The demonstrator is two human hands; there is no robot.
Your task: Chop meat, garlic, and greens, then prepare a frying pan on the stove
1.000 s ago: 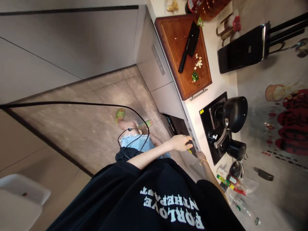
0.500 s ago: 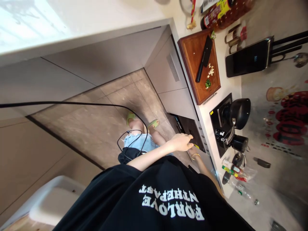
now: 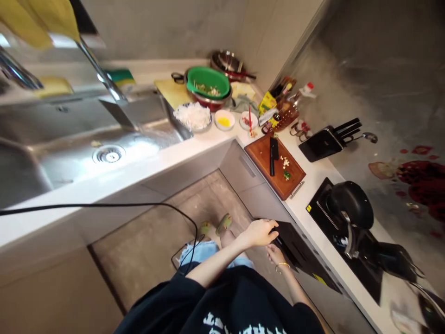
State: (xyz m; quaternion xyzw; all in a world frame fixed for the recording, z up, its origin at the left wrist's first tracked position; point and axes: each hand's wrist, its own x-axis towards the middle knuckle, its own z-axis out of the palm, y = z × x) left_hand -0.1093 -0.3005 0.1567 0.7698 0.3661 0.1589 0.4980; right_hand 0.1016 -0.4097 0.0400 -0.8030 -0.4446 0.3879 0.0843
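Observation:
My left hand (image 3: 261,232) is in front of the dark oven-like front (image 3: 299,246) below the counter, its finger and thumb apart with nothing clear between them. Just below it is my right hand (image 3: 275,254), with a gold bracelet (image 3: 283,265) at the wrist. Its fingers are curled together, and anything inside them is too small to make out. On the wooden board (image 3: 259,150) lie a black knife (image 3: 273,155), white chopped pieces (image 3: 285,162) and chopped greens (image 3: 287,175), all apart from my hands.
A black pan (image 3: 352,204) rests on the cooktop (image 3: 321,199). At the back corner are a green basket (image 3: 208,76), a plate of white shreds (image 3: 193,116) and small bowls (image 3: 224,119). The sink (image 3: 79,134) is at the left; a black cable (image 3: 139,204) crosses in front.
The view has swung up, bringing the sink, basket and bowls into sight. My right hand shows more clearly, now a little apart from my left. The knife still lies on the board.

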